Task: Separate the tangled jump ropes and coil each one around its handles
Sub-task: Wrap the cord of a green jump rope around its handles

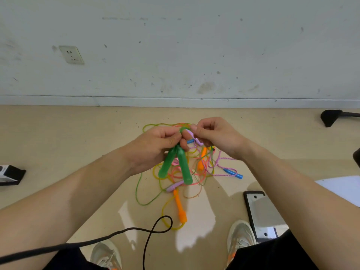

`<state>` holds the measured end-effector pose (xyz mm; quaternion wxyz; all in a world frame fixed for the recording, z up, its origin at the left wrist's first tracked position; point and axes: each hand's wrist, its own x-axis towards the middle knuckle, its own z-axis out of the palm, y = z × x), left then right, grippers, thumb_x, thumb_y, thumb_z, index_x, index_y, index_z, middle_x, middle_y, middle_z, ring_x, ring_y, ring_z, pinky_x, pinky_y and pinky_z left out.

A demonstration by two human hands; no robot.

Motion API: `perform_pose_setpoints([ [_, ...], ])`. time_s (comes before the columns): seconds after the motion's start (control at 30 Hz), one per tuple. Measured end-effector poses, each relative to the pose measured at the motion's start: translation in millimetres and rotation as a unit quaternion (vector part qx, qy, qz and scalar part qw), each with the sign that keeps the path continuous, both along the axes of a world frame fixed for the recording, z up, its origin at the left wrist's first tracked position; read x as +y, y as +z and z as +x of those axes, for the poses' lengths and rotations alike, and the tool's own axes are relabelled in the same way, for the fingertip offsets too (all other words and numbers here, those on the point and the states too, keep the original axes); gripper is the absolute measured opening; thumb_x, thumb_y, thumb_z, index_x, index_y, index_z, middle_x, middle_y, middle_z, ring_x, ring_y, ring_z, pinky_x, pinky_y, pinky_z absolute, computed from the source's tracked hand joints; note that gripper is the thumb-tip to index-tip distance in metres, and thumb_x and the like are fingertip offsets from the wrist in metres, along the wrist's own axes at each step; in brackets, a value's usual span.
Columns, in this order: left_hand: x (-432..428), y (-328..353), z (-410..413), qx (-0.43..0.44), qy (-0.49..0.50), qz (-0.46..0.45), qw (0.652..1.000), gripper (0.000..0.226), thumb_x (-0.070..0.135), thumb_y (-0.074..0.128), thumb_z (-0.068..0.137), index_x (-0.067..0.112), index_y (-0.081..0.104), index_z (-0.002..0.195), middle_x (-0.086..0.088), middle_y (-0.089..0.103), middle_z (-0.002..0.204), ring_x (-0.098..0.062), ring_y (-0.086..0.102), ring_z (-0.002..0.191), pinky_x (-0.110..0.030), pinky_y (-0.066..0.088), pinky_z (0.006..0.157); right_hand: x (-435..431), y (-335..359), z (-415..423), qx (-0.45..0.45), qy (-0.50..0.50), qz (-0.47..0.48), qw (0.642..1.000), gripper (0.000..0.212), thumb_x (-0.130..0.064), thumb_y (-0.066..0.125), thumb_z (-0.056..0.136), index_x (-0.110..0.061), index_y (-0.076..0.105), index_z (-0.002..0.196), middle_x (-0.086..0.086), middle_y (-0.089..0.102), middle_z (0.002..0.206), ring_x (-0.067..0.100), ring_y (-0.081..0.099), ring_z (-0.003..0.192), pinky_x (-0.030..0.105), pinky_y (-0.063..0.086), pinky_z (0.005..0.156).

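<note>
My left hand (155, 145) grips the tops of two green handles (183, 168), which hang downward side by side above the floor. My right hand (216, 136) pinches the green rope (183, 129) just above those handles, right beside a lilac handle (194, 138). Below the hands a tangle of ropes (194, 172) in green, yellow, pink and speckled purple lies on the floor. In the tangle are an orange handle (180, 208), a second orange handle (202, 158), a second lilac handle (174, 186) and a blue handle (232, 172).
A black cable (152, 228) loops across the floor near my feet. A dark phone-like slab (259, 213) lies at the right, with white paper (344, 189) beyond it. A black box (9, 174) sits at the left edge. A wall with a socket (71, 54) stands behind.
</note>
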<state>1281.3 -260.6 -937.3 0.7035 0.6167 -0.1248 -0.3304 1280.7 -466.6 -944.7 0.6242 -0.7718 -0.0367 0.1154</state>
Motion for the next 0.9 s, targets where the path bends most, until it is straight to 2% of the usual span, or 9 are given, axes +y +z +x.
perform_pose_setpoints([
  [0.07,1,-1,4,0.001,0.061,-0.019,0.998,0.021,0.012,0.046,0.099,0.009,0.067,0.098,0.002,0.068,0.078,-0.019,0.058,0.081,-0.03,0.045,0.08,15,-6,-6,0.029,-0.012,0.023,0.999,0.031,-0.025,0.06,0.099,-0.022,0.066,0.069,0.002,0.049,0.058,0.012,0.037,0.047,0.024,0.031,0.047],
  [0.2,3,-3,8,-0.001,0.137,0.0,0.991,0.024,0.01,0.048,0.101,0.011,0.072,0.096,-0.001,0.074,0.089,-0.012,0.066,0.073,-0.021,0.052,0.067,38,-11,-15,0.101,-0.026,0.023,0.994,0.017,-0.026,0.053,0.103,-0.013,0.056,0.091,0.002,0.056,0.066,0.012,0.043,0.043,0.024,0.037,0.046],
  [0.27,4,-5,8,-0.005,0.158,0.017,0.987,0.024,0.01,0.051,0.1,0.012,0.075,0.095,-0.002,0.076,0.093,-0.013,0.069,0.075,-0.02,0.054,0.067,44,-9,-17,0.116,-0.028,0.025,0.992,0.017,-0.025,0.052,0.103,-0.015,0.056,0.09,0.002,0.058,0.066,0.014,0.045,0.043,0.024,0.04,0.047],
  [0.43,6,-11,11,-0.023,0.187,0.054,0.981,0.017,0.009,0.056,0.098,0.011,0.07,0.107,-0.003,0.077,0.105,-0.013,0.07,0.089,-0.022,0.054,0.078,49,-6,-19,0.121,-0.037,0.033,0.991,0.016,-0.021,0.053,0.102,-0.014,0.062,0.09,-0.002,0.056,0.061,0.014,0.044,0.042,0.024,0.044,0.047],
  [0.53,6,-12,11,-0.04,0.204,0.062,0.976,0.017,0.007,0.063,0.094,0.013,0.07,0.108,-0.002,0.077,0.103,-0.011,0.072,0.088,-0.018,0.054,0.074,50,-3,-21,0.14,-0.052,0.068,0.986,0.014,-0.017,0.052,0.101,-0.009,0.063,0.098,0.001,0.055,0.064,0.014,0.043,0.043,0.022,0.044,0.045],
  [0.67,2,-13,11,-0.075,0.267,0.072,0.958,0.02,0.004,0.064,0.094,0.01,0.069,0.112,0.001,0.077,0.1,-0.002,0.072,0.086,-0.014,0.054,0.071,57,4,-27,0.167,-0.081,0.135,0.973,0.016,-0.012,0.05,0.101,0.0,0.061,0.101,0.008,0.058,0.064,0.017,0.053,0.044,0.024,0.05,0.046],
  [0.8,-7,-20,8,-0.071,0.34,0.058,0.936,0.018,0.004,0.066,0.093,0.011,0.071,0.108,0.001,0.077,0.098,-0.005,0.072,0.089,-0.017,0.056,0.075,71,5,-42,0.191,-0.068,0.193,0.96,0.013,-0.014,0.05,0.102,-0.007,0.06,0.097,0.006,0.065,0.064,0.021,0.059,0.049,0.029,0.057,0.054],
  [0.83,-11,-21,6,-0.06,0.355,0.052,0.932,0.018,0.004,0.067,0.092,0.01,0.071,0.108,0.003,0.077,0.096,-0.004,0.072,0.085,-0.017,0.055,0.072,74,4,-46,0.189,-0.068,0.196,0.96,0.012,-0.016,0.051,0.103,-0.009,0.059,0.098,0.005,0.066,0.065,0.021,0.06,0.05,0.028,0.056,0.054],
  [0.9,-19,-21,1,-0.024,0.372,0.049,0.927,0.018,0.008,0.067,0.093,0.011,0.071,0.111,0.005,0.077,0.093,-0.006,0.069,0.075,-0.021,0.052,0.056,81,1,-50,0.174,-0.075,0.198,0.962,0.009,-0.016,0.051,0.103,-0.01,0.057,0.101,0.005,0.066,0.065,0.022,0.059,0.05,0.027,0.055,0.052],
])
